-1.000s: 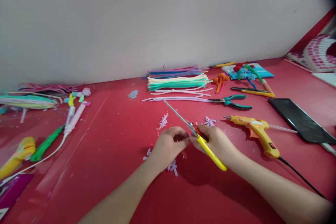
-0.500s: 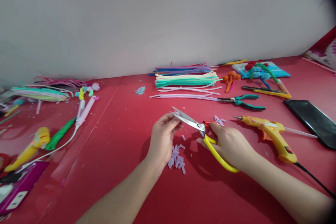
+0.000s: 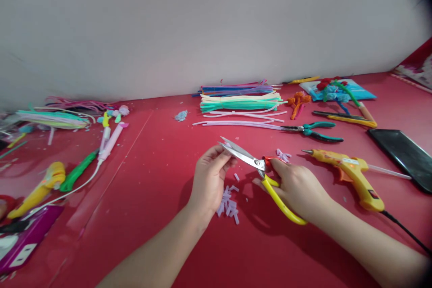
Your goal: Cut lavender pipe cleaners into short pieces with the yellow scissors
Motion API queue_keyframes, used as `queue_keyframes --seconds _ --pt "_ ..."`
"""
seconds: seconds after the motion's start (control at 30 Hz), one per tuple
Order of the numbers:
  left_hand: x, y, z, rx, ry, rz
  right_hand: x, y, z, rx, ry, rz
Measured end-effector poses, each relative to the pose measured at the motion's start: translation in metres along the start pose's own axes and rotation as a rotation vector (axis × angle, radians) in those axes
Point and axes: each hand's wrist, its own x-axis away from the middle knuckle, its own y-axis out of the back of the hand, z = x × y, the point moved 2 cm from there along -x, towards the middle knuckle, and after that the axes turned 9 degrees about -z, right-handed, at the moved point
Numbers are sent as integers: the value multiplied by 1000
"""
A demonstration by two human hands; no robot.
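Observation:
My right hand (image 3: 299,184) grips a pair of scissors (image 3: 248,157) with yellow and red handles, its blades slightly parted and pointing up to the left. Close to the blade tips, my left hand (image 3: 211,175) pinches a short piece of lilac pipe cleaner (image 3: 228,145), most of it hidden by fingers and blades. Below and between both hands lies a loose pile of short lilac pipe cleaner pieces (image 3: 229,207) on the red table (image 3: 148,216). A smaller cluster of lilac bits (image 3: 282,155) rests just beyond my right hand.
Pipe cleaner bundles (image 3: 241,102) and teal-handled pliers (image 3: 313,130) lie along the back. To the right are a yellow glue gun (image 3: 351,173) with its cord and a black phone (image 3: 403,155). A pink corded tool (image 3: 113,141), green tool (image 3: 79,171) and purple power strip (image 3: 37,236) sit left.
Both hands and the scissors stay almost in place, the blades still around the lilac piece. The whole view has shifted very slightly.

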Motion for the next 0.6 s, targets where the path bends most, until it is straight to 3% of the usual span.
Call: queue_keyframes --seconds 0.6 --pt "-1 1 -1 5 -12 -12 2 -4 -3 43 29 -20"
